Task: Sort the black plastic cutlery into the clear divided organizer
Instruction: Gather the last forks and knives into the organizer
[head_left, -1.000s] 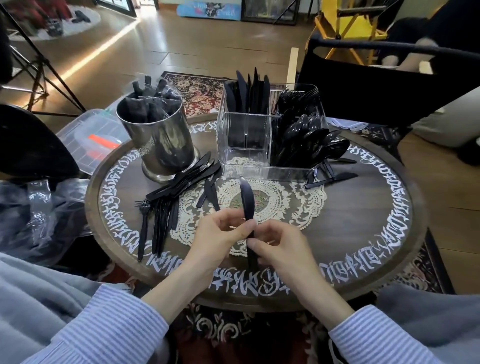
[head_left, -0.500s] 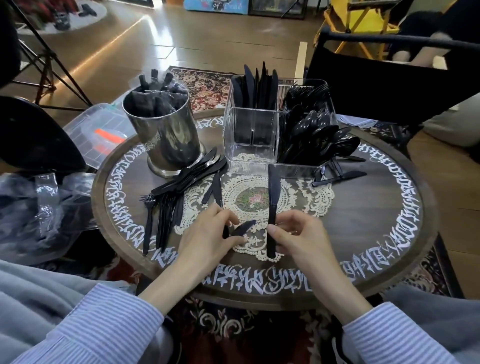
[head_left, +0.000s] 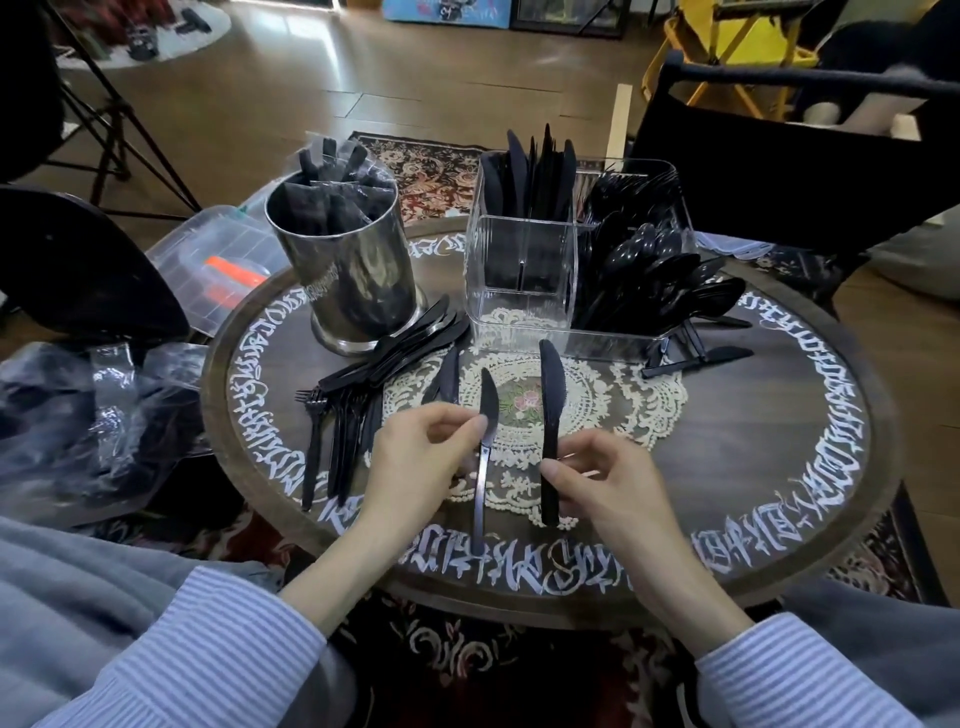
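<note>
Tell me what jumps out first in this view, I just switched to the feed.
Two hands at the near edge of the round table each hold a black knife upright: the left hand pinches the left knife, the right hand grips the right knife. Behind them stands the clear organizer, with knives, forks and spoons in three compartments and the front-left one nearly empty. A loose cutlery pile lies left, beside a metal canister.

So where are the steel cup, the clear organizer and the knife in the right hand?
steel cup (head_left: 358, 291): head view, front wall.
clear organizer (head_left: 519, 275): head view, front left wall.
knife in right hand (head_left: 551, 384): head view, blade.
</note>
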